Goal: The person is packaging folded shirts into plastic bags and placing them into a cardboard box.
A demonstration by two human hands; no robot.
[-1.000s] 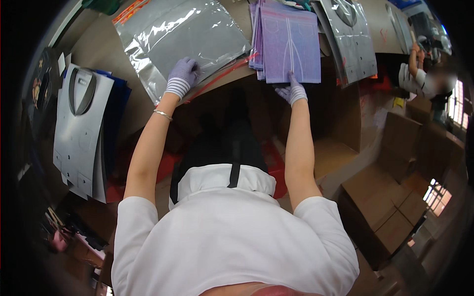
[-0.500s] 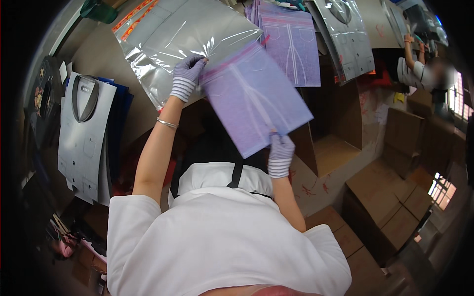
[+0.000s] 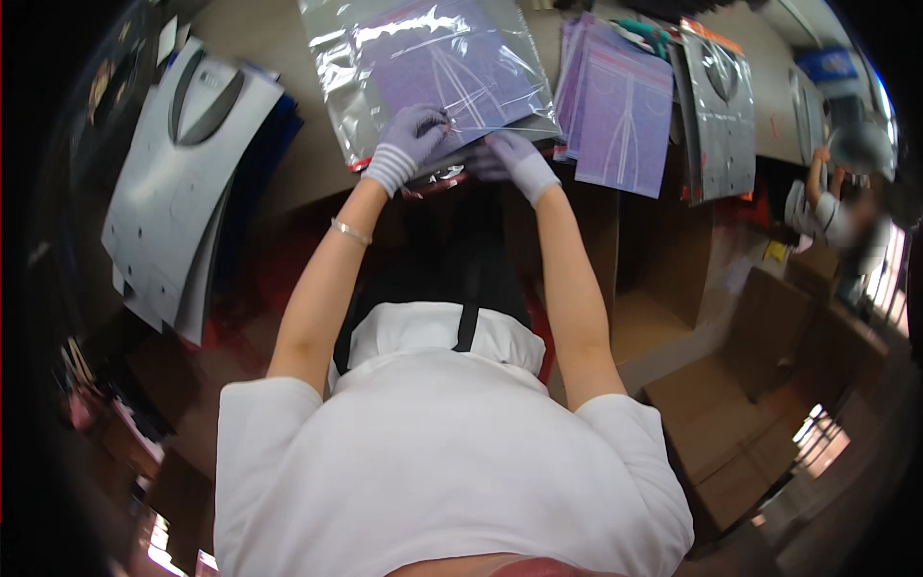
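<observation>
"What's on the far left?"
"Grey handled bags, bunched together."
"Next?"
"On the counter, a clear plastic bag with a purple sheet showing through it. The left hand pinches the bag's near edge."
"The right hand?"
"Just beside, at that edge too; its fingers are blurred, so I can't tell its grip."
"Further right?"
"Stacked purple sheets, then a plastic-wrapped grey bag."
</observation>
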